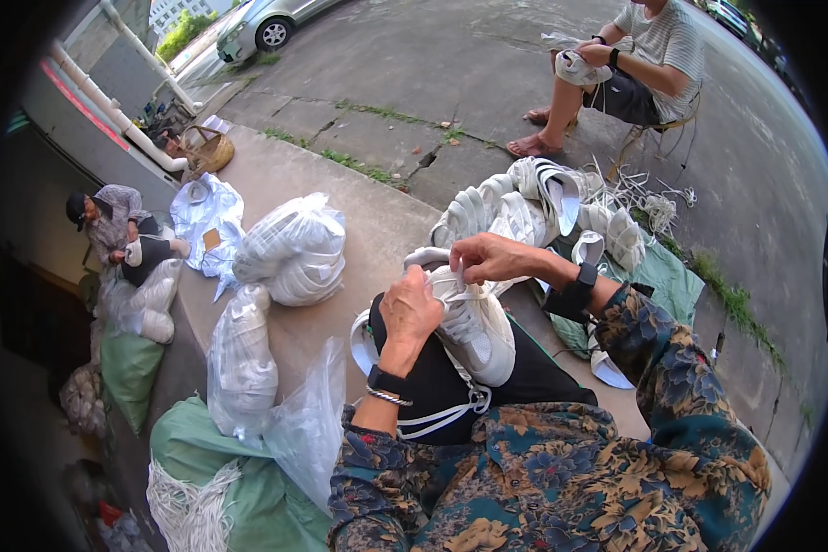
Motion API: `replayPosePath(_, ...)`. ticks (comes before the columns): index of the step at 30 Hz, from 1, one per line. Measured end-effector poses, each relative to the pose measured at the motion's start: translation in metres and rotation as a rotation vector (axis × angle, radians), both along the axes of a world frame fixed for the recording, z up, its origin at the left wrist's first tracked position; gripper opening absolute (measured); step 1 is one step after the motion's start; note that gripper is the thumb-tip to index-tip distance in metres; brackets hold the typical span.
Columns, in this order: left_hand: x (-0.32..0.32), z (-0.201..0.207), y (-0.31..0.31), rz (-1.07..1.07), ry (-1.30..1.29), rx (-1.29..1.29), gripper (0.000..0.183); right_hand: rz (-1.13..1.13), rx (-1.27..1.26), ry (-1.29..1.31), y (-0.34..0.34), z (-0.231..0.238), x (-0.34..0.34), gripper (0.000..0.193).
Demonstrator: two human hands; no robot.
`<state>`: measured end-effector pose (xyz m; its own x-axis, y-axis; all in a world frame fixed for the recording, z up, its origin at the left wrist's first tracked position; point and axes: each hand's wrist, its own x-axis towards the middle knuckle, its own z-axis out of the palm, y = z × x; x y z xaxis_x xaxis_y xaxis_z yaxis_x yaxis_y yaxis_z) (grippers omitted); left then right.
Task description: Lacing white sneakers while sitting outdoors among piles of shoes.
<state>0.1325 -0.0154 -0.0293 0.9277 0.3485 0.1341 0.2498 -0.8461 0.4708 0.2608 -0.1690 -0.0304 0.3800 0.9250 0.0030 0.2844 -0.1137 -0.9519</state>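
A white sneaker lies across my lap on dark cloth, its heel toward me and laces strung over the tongue. My right hand comes over its far end, thumb and finger pinched on a white shoelace. Closed beside the shoe's left edge is my left hand, knuckles up; its fingertips hide whatever they grip. Loose white laces hang over my thigh below the sneaker, looped together near its heel.
Several white shoes are piled beyond my knees, near a heap of laces. To my left stand stuffed clear bags and a green sack with a lace bundle. Two people sit working, one far right, one left.
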Motion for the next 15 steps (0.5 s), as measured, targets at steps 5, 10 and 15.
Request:
replayPosePath(5, -0.046, 0.008, 0.066, 0.276, 0.037, -0.108, 0.007, -0.019, -0.066, 0.418, 0.000, 0.009, -0.003, 0.025)
replayPosePath(10, -0.071, -0.008, 0.074, 0.330, 0.038, -0.964, 0.006, -0.118, 0.154, 0.971, -0.003, 0.014, -0.006, 0.025)
replayPosePath(15, -0.082, -0.015, 0.052, 0.487, -0.463, -0.951, 0.017, -0.382, -0.093, 0.409, -0.019, 0.001, -0.005, 0.036)
